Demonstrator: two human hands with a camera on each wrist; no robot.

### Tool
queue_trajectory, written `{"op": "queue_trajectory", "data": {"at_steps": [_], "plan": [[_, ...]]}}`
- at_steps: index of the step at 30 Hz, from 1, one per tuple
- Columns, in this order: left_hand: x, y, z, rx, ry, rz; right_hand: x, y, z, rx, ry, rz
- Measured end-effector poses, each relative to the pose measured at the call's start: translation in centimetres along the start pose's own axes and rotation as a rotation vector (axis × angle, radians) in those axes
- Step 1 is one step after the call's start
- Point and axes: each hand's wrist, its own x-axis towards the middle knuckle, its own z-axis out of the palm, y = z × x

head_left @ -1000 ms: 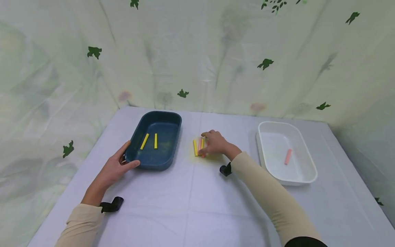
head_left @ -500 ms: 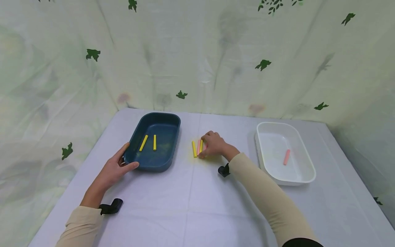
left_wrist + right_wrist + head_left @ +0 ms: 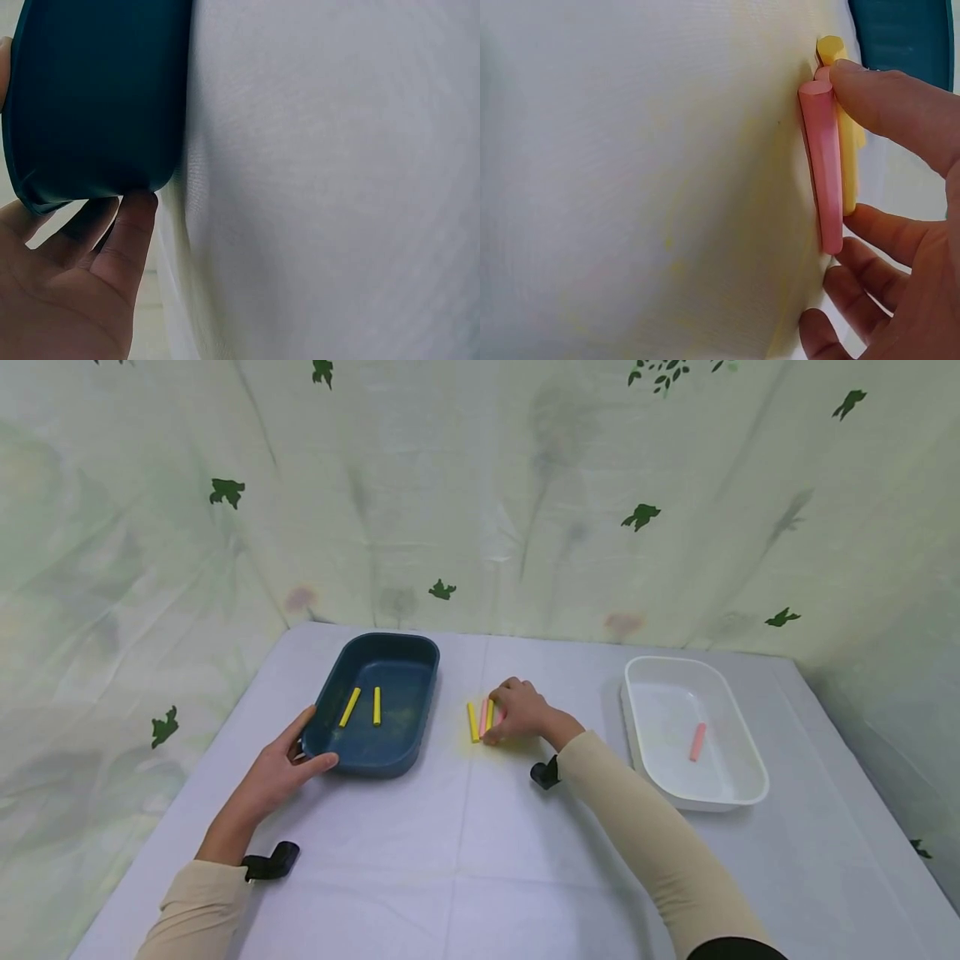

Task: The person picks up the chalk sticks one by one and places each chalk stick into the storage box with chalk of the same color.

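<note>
My left hand [image 3: 273, 777] holds the near left corner of a dark blue tray [image 3: 408, 693], thumb at the front and fingers on the left wall. Two yellow chalk sticks [image 3: 349, 707] lie inside it. Mid-table, my right hand [image 3: 525, 708] pinches a yellow chalk stick [image 3: 847, 165] by its two ends, thumb and forefinger apart along its length. A pink chalk stick [image 3: 823, 169] lies beside it on the hand's side. Across from that are another pink stick [image 3: 483, 718] and an outer yellow stick [image 3: 473, 722], all in a row.
A white tray [image 3: 671, 693] stands on the right with one pink chalk stick [image 3: 698, 742] in it. White cloth [image 3: 405, 877] covers the table, dusted yellow around the chalk row. A patterned curtain [image 3: 525, 485] hangs behind the table's far edge.
The right hand's thumb and forefinger have closed in on the yellow chalk in the row. The left hand stays on the blue tray, and the chalk sticks in both trays lie as before.
</note>
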Motion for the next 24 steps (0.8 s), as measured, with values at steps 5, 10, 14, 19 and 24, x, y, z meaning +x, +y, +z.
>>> {"op": "queue_trajectory", "data": {"at_steps": [5,10,14,19,24], "plan": [[0.0,-0.1,0.0,0.003,0.002,-0.001,0.0,0.0,-0.1,-0.008,-0.006,0.001],[0.1,-0.1,-0.1,0.012,0.007,0.003,0.1,-0.1,-0.3,-0.011,-0.016,-0.003],[0.0,0.0,-0.1,0.013,0.012,0.008,0.3,-0.1,-0.6,-0.013,-0.022,-0.022],[-0.1,0.0,0.0,0.005,0.011,0.009,0.3,-0.1,-1.1,0.028,-0.032,-0.04],[-0.1,-0.1,0.0,0.004,0.009,0.001,0.3,-0.4,-1.4,0.081,-0.044,-0.018]]}}
